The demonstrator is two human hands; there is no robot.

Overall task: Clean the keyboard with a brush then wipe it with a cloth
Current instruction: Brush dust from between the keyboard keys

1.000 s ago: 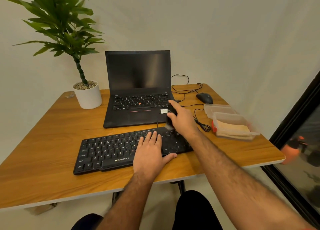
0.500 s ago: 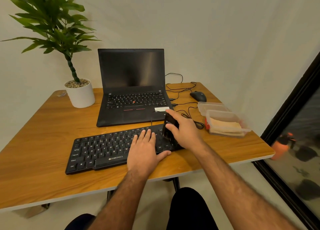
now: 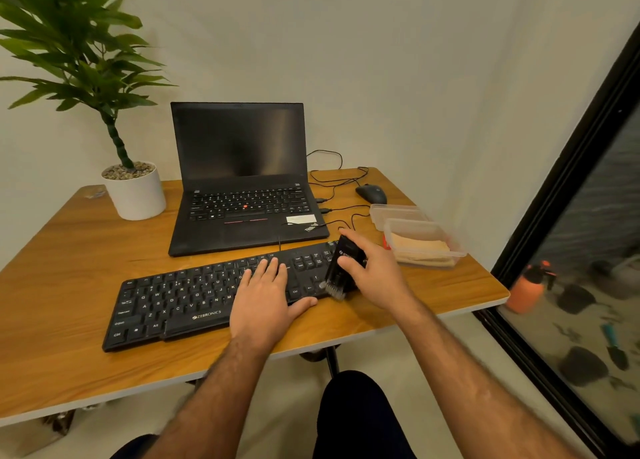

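A black keyboard [image 3: 180, 303] lies across the front of the wooden table [image 3: 62, 251]. My left hand [image 3: 265, 299] rests flat on its right half, fingers spread over the keys. My right hand [image 3: 375, 271] grips a black brush [image 3: 341, 268] with pale bristles pointing down at the keyboard's right front corner. A folded beige cloth [image 3: 420, 249] lies in a clear plastic container [image 3: 424, 232] to the right of the keyboard.
An open black laptop [image 3: 242, 185] stands behind the keyboard. A potted plant [image 3: 133, 192] is at the back left. A black mouse [image 3: 371, 194] and loose cables [image 3: 332, 178] lie at the back right. The table's right edge is near a dark-framed glass panel [image 3: 568, 216].
My right hand has drawn the brush from the keyboard's back right toward its front right corner. My left hand has stayed pressed on the keys.
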